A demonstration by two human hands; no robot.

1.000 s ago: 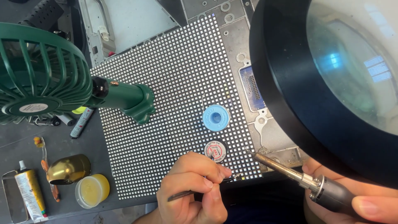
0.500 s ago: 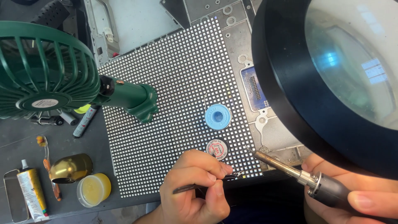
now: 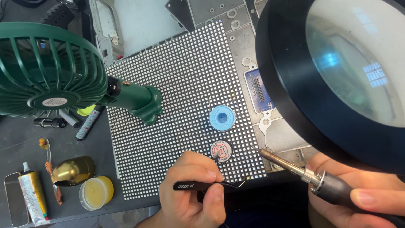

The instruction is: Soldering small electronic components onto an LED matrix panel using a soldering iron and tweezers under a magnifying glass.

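My left hand (image 3: 190, 192) grips black tweezers (image 3: 211, 185) whose tips rest at the near edge of a black panel dotted with a grid of small white squares (image 3: 177, 97). In my right hand (image 3: 358, 194) is a soldering iron (image 3: 295, 168), its metal tip hovering just right of the panel's near right corner. A blue solder spool (image 3: 222, 118) and a small round red-and-white reel (image 3: 222, 150) lie on the panel, just beyond the tweezers.
A green desk fan (image 3: 50, 71) stands at the left, its base on the panel. A large black-rimmed magnifier lens (image 3: 337, 71) fills the right. At the near left lie a yellow paste tub (image 3: 96, 192), a brass holder (image 3: 74, 171), a tube (image 3: 33, 196) and markers (image 3: 86, 124).
The view has shifted slightly, so everything sits a little lower and to the right. The tweezers and the soldering iron stay near the panel's near right corner.
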